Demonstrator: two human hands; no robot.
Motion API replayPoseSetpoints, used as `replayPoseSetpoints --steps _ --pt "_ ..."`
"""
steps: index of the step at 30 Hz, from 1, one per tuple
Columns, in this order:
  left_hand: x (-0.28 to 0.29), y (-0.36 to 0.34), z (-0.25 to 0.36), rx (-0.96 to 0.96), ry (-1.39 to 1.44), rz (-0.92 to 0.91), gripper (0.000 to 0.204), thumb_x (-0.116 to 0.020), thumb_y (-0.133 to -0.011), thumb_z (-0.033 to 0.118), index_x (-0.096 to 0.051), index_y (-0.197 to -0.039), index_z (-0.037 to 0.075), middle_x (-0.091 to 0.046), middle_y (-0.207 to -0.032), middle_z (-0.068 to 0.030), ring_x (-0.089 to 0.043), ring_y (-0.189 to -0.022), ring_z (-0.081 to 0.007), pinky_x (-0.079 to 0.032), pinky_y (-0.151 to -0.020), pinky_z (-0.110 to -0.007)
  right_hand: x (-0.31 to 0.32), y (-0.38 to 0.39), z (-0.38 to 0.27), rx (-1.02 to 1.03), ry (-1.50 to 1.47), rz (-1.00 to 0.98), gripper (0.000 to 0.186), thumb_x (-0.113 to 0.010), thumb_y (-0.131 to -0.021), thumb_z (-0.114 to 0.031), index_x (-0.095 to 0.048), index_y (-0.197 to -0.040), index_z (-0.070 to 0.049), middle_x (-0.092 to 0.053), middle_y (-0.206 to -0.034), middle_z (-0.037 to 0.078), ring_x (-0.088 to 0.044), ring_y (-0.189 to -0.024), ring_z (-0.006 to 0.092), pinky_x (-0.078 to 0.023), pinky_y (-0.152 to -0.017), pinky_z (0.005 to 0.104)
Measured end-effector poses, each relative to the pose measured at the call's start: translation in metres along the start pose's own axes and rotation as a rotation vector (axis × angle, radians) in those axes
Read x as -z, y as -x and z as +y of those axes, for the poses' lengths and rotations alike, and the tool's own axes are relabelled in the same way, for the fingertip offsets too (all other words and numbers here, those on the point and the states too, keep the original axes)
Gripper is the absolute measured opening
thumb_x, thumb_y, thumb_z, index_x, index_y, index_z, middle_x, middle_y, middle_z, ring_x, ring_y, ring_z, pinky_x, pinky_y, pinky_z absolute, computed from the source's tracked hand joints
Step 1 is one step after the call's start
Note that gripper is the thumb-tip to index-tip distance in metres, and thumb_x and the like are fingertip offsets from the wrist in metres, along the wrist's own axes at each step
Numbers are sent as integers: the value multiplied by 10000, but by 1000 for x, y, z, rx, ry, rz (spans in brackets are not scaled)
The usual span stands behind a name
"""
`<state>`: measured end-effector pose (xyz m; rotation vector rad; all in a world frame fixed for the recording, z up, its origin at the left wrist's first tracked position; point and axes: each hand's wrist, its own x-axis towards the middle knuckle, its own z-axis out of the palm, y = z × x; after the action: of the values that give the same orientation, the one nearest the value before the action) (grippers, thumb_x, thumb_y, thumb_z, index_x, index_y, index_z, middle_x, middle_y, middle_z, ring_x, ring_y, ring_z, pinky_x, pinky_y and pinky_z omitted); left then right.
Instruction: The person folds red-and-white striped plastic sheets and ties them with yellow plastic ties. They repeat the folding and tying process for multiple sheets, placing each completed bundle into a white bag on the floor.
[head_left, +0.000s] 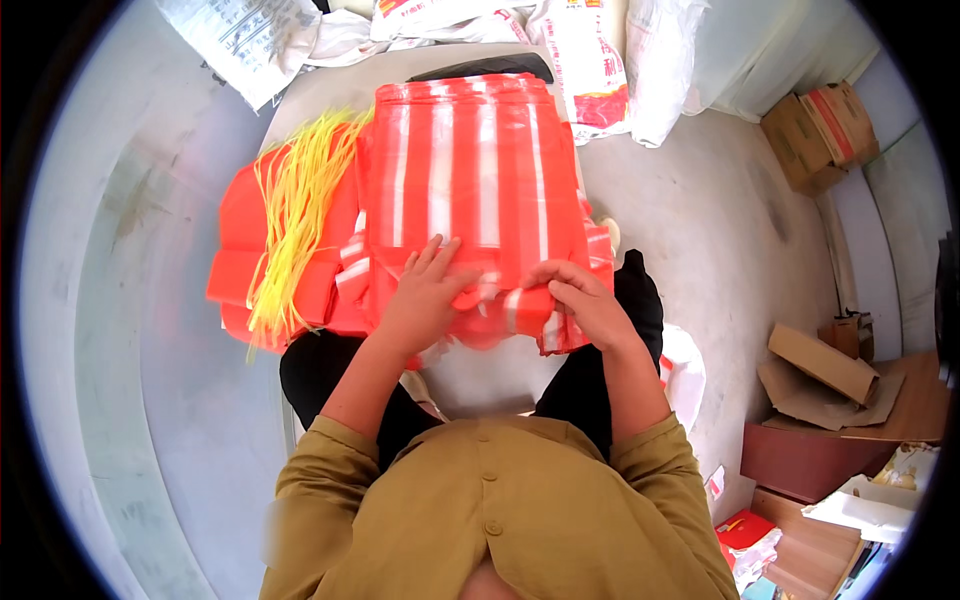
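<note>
A stack of red plastic sheets with white stripes (pixel 460 150) lies in front of me, between my knees and beyond. My left hand (pixel 426 295) rests on its lower part with fingers spread. My right hand (pixel 590 305) pinches the striped plastic at the lower right, thumb and index finger on a folded edge. Left of the stack is a pile of plain red folded material (pixel 240 210), with a bundle of long yellow strands (pixel 305 210) lying over it.
Behind the stack are a dark folded item (pixel 480 65) and white printed sacks (pixel 595 60). At the right stand cardboard boxes (pixel 815 135), flattened cardboard (pixel 820 365) and wooden furniture with papers (pixel 800 545). A pale wall or panel (pixel 180 380) runs along the left.
</note>
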<state>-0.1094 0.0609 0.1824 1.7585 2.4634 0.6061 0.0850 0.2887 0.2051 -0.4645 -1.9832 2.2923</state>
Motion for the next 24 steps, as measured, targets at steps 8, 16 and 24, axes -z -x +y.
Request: replayPoseSetpoints --steps 8,16,24 --pt "-6 6 -2 8 -23 -18 637 -746 -845 43 -669 -1456 205 -427 -1696 -139 -350 -1580 -429 -321 -1260 -628 -17 -56 -12 -146 -49 -29 465 -414 -935 62 -631 -1334 -42 -658 -1245 32 -642 -923 97 -534 -766 261" --pt "-3 7 -4 -62 -40 4 454 -753 -837 59 -744 -1291 58 -467 -1679 -96 -385 -1569 -397 -348 -1245 -634 -20 -72 -10 -163 -177 -12 497 -411 -980 18 -539 -1457 -33 -603 -1406 104 -666 -1194 222 -561 -1028 374" --pt "-4 10 2 -104 -40 79 419 -716 -843 52 -781 -1240 166 -570 -1555 -126 -458 -1531 -379 -380 -1229 -627 -16 -77 2 -136 -102 -18 538 -487 -997 -38 -503 -1535 -33 -575 -1503 154 -609 -1319 278 -501 -1128 387"
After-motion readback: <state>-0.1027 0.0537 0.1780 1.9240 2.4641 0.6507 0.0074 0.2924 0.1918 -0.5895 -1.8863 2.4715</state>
